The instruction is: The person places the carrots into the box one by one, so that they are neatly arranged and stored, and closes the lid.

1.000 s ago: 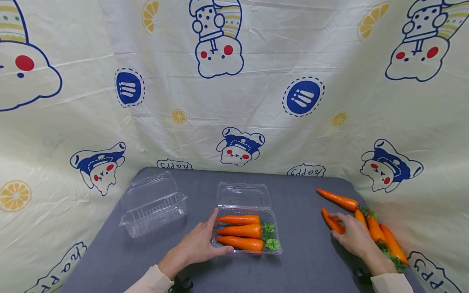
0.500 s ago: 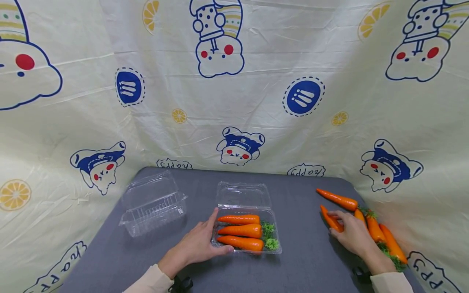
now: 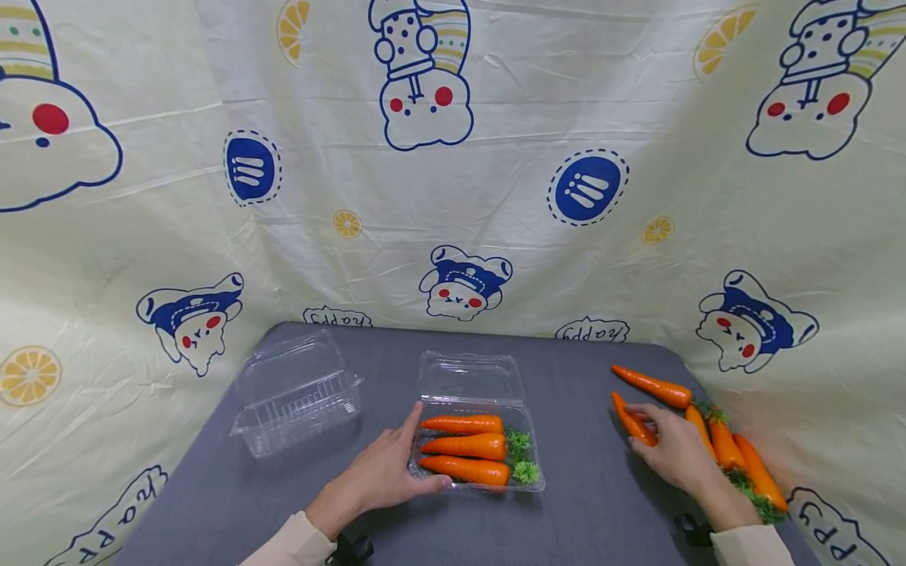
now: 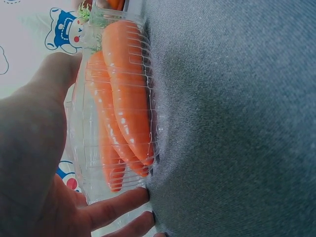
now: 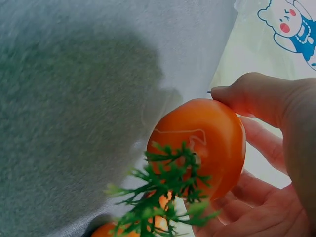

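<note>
In the head view, my right hand [image 3: 675,452] grips an orange carrot [image 3: 627,418] between thumb and fingers, its tip pointing away from me. The right wrist view shows the blunt end of this carrot [image 5: 212,138] with a green leafy tuft [image 5: 168,197]. At the middle of the table stands a clear plastic box [image 3: 532,460], lid raised at the back, with several carrots [image 3: 463,446] lying side by side inside. My left hand [image 3: 382,472] rests against its left end, fingers extended and thumb along the front side. Through the clear wall, the left wrist view shows carrots [image 4: 123,89].
Several more carrots [image 3: 725,444] lie in a loose group at the table's right edge, partly behind my right hand. A second clear plastic box [image 3: 300,409] stands at the left with its lid up. A patterned cloth [image 3: 453,196] hangs behind the grey table [image 3: 580,409].
My right hand has moved slightly left and away from me with the carrot, drawing off from the group at the right. The left hand and the box have stayed in place.
</note>
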`<state>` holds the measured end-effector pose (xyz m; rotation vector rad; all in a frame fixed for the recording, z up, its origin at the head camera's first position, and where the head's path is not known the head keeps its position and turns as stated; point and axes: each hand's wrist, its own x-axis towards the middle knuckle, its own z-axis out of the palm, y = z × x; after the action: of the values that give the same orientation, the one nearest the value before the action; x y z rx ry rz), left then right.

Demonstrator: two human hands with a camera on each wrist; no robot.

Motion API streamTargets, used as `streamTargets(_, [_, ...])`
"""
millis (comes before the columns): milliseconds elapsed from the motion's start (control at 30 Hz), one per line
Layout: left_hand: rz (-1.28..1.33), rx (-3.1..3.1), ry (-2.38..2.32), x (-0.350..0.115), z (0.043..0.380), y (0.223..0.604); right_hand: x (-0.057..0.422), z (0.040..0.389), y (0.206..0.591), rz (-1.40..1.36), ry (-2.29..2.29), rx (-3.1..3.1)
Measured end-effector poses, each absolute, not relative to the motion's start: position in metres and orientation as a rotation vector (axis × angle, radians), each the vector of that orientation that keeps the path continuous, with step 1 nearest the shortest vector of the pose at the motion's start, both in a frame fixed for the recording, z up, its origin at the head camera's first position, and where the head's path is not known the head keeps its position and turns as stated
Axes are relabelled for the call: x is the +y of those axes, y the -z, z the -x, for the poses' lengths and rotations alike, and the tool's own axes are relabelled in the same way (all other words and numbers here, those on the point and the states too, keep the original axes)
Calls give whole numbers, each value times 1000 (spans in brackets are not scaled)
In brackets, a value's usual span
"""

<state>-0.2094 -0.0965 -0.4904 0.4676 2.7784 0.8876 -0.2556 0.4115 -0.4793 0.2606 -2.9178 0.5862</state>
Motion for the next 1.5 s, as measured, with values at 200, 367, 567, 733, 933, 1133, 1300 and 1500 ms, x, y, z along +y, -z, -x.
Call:
streamTargets(200, [-458, 2773, -890, -96, 210, 491, 403, 253, 476, -287, -585, -2897])
streamTargets(367, [-460, 2779, -891, -96, 209, 492, 396, 251, 474, -336, -580, -2866])
streamTargets(567, [-461, 2785, -885, -96, 209, 494, 389, 248, 471, -352, -571, -2854])
streamTargets(733, [-463, 2787, -884, -96, 209, 494, 383, 247, 469, -369, -569, -2857])
streamTargets(933, [-467, 2787, -890, -95, 209, 493, 376, 246, 467, -413, -569, -2819])
streamTargets(1133, [-475, 2794, -895, -95, 209, 494, 366, 245, 462, -433, -597, -2811])
streamTargets(1300, [-478, 2800, -894, -96, 209, 495, 358, 244, 459, -441, -617, -2811])
streamTargets(1500, [-476, 2796, -892, -96, 209, 494, 347, 244, 456, -462, -641, -2808])
